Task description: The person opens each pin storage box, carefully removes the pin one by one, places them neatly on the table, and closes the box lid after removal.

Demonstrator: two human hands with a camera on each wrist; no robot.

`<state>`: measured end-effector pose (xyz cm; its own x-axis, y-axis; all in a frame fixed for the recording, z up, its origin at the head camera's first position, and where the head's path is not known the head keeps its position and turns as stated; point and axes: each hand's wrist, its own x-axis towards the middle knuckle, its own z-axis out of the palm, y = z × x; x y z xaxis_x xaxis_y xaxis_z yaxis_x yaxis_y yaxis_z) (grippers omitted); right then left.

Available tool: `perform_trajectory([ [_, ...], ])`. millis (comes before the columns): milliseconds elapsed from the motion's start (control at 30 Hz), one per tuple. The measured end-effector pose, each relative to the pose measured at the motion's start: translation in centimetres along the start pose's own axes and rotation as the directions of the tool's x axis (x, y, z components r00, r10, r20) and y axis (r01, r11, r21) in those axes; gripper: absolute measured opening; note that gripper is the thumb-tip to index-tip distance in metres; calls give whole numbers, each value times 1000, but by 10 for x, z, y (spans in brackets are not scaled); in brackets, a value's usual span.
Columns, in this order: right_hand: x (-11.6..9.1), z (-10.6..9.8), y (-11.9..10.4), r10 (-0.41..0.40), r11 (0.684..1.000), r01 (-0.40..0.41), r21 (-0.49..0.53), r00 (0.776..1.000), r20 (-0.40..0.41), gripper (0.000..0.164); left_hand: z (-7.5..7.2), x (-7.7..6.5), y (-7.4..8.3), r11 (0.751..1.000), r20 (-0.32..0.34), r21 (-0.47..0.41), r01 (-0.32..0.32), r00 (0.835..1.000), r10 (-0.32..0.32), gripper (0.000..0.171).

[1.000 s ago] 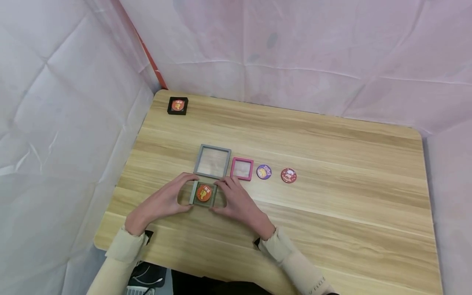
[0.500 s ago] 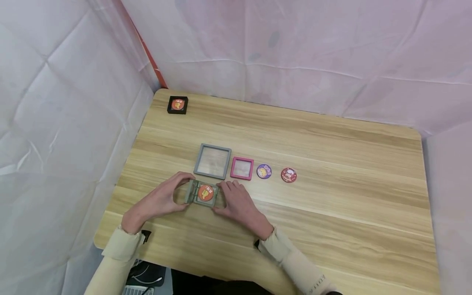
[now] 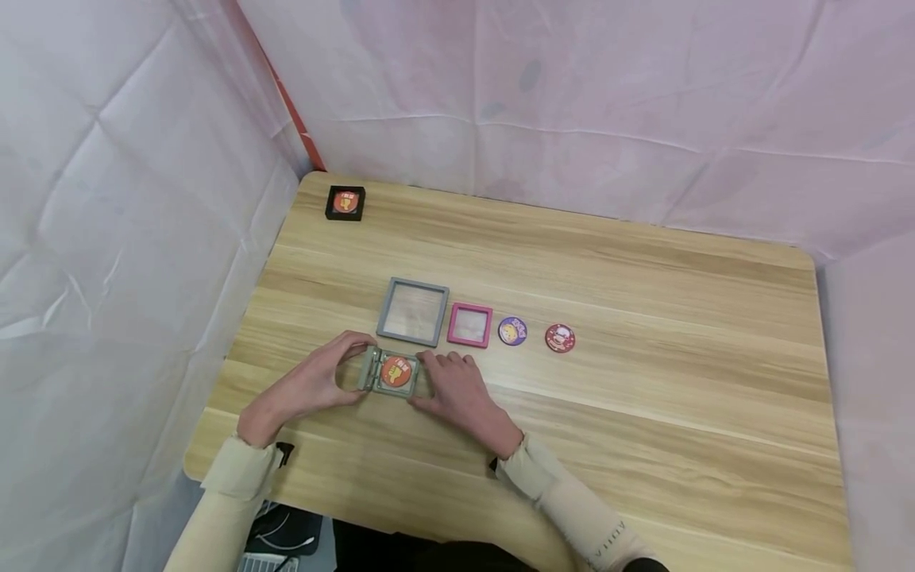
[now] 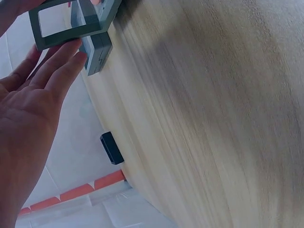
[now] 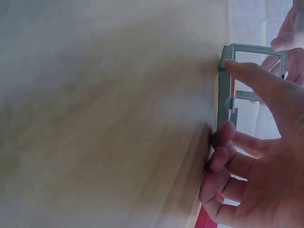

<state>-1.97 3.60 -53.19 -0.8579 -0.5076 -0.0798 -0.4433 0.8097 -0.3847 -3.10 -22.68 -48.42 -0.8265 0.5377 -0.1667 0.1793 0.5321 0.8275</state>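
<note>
Green case (image 3: 393, 392) found unfolded, gripped on both sides

The case sits on the table (image 3: 643, 397), its framed lid (image 4: 69, 35) raised along the left side. An orange badge (image 3: 396, 371) lies in the base.

Left hand (image 3: 314, 385): thumb and fingers bowed apart to the lid's span, pinching the lid. Right hand (image 3: 463, 391): thumb and index finger similarly spread, pinching the base at its right end; remaining fingers curl loosely.

Positions relative to the case: gray frame (image 3: 412, 312) just beyond; pink frame (image 3: 469, 325) beyond and to the right; purple badge (image 3: 512, 330) farther right; red badge (image 3: 560, 338) farthest right. A black frame (image 3: 331, 204) containing another orange badge (image 3: 346, 202) stands well beyond, to the left.
</note>
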Motion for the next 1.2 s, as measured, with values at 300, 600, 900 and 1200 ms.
perform_trajectory([
  [300, -2, -3, -8, 11, 999, -10, -31, 1000, 11, 77, -1, 2, 2, 998, 3, 58, 32, 999, -32, 82],
  [600, 2, -7, -17, -36, 999, 37, 12, 994, -99, 64, 0, 3, 2, 997, 5, 61, 36, 999, -36, 81],
  [900, 18, -3, -40, -173, 985, 172, -19, 976, -136, 35, 2, 3, 0, 999, -1, 45, 20, 1000, -20, 78],
  [1200, 23, 4, -52, -191, 959, 158, -236, 974, -124, 18, 3, 3, 2, 999, -8, 42, 23, 1000, -23, 78],
])
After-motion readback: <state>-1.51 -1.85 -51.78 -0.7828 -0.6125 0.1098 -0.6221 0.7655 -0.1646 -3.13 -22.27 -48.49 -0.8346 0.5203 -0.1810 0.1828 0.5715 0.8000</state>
